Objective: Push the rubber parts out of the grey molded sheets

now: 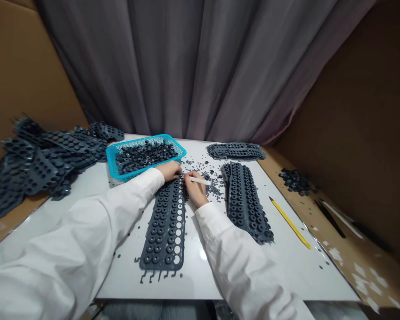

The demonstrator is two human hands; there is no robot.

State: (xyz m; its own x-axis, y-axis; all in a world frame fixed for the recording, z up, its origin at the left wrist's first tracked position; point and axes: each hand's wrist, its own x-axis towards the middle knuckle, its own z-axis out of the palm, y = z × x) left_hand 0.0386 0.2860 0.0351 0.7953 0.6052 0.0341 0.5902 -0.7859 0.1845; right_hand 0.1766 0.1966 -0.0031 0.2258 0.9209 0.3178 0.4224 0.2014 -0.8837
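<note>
A dark grey moulded rubber sheet (163, 231) with rows of round, ring-shaped parts lies lengthwise before me. Along its right-hand column, white round holes show the table beneath. My left hand (169, 170) is closed over the far end of this sheet, fingers bent and fingertips partly hidden. Just right of it, my right hand (196, 190) is closed around a white pen-like stick (200, 181). Its back end points right, while its working tip is hidden at the sheet between my hands. Small dark round bits (215, 191) are scattered beside the right hand.
A blue basket (112, 162) full of small black rubber parts stands behind my left hand. Moulded sheets are heaped (53, 151) at the left. More sheets lie stacked (243, 195) at right and behind (236, 151). A yellow pencil-like tool (290, 222) lies near the right edge.
</note>
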